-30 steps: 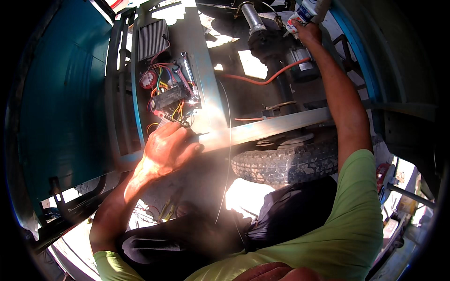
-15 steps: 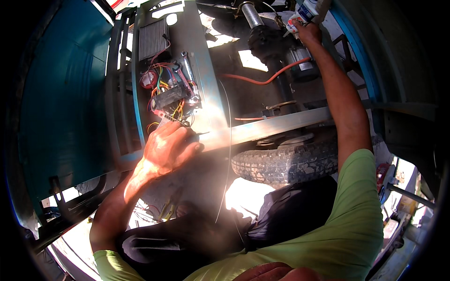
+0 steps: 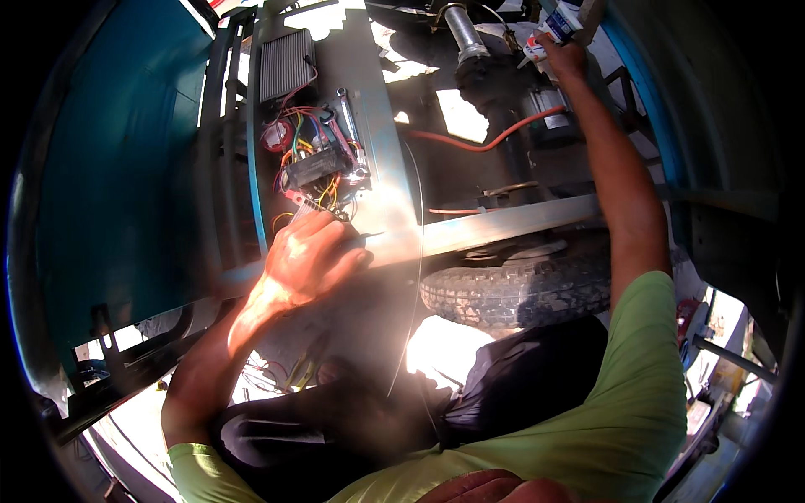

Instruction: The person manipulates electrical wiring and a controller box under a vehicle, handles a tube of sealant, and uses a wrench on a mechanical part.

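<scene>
Compared with half a second earlier, the whole scene sits slightly right and up in the head view; both hands keep the same grips, so the head moved, not the hands.

Left hand (image 3: 309,260): fingers curled together and pressed against the grey metal cross-rail (image 3: 511,223), just below the wiring cluster (image 3: 317,163). A thin dark tip shows past the fingertips at the rail; whether it is pinched or only lies there cannot be told.

Right hand (image 3: 563,59): arm stretched far up, fingers closed around a small white-and-blue tube (image 3: 560,23) at the top edge, near the steel shaft (image 3: 463,32).

Wiring cluster: red, yellow, green and blue leads tangled over a dark boxy module, mounted on a flat grey plate (image 3: 369,101). A chrome spanner (image 3: 352,126) lies along its right edge. Above it, a ribbed aluminium box (image 3: 285,64).

Materials: teal painted sheet-metal panel (image 3: 117,168) at left, smooth, curved. Orange hose (image 3: 478,142) loops across the dark underside. Tyre (image 3: 516,293) below the rail, black rubber, blocky tread, dusty. A thin wire (image 3: 413,277) hangs down past it. Strong glare washes the centre.
</scene>
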`<state>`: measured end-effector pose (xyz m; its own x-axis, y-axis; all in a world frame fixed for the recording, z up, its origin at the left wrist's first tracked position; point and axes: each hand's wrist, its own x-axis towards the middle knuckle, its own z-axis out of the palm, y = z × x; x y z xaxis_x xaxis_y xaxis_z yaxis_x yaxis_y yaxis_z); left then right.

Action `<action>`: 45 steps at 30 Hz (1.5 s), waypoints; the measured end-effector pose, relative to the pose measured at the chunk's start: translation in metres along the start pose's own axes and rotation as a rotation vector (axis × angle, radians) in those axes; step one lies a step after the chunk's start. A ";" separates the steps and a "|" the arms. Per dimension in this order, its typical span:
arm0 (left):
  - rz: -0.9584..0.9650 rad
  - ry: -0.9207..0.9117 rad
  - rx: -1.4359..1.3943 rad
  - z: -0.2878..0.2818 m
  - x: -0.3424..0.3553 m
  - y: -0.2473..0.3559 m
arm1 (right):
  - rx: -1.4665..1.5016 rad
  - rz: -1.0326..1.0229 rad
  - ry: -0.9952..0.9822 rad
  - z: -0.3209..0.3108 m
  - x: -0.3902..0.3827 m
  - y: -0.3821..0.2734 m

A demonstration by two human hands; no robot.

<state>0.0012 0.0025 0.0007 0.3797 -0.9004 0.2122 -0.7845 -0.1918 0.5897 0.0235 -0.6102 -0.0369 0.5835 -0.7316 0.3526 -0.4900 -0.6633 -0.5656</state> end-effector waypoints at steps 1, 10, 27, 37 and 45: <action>-0.011 -0.007 0.004 -0.002 -0.001 0.001 | 0.053 0.008 0.016 -0.001 -0.001 -0.009; -0.024 -0.006 -0.001 -0.002 -0.002 0.001 | -0.168 -0.011 0.116 -0.021 0.040 0.019; -0.019 -0.008 0.002 0.002 0.000 -0.001 | -0.170 -0.044 0.084 -0.025 0.045 0.020; -0.013 -0.006 -0.001 0.001 -0.001 -0.002 | -0.162 -0.006 -0.137 -0.025 0.003 -0.013; -0.010 -0.001 -0.003 0.000 0.001 0.000 | -0.270 -0.023 -0.128 -0.024 0.005 -0.011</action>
<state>0.0011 0.0016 0.0010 0.3870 -0.8988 0.2058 -0.7790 -0.1993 0.5945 0.0164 -0.6099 -0.0114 0.6652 -0.7012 0.2565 -0.6199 -0.7101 -0.3338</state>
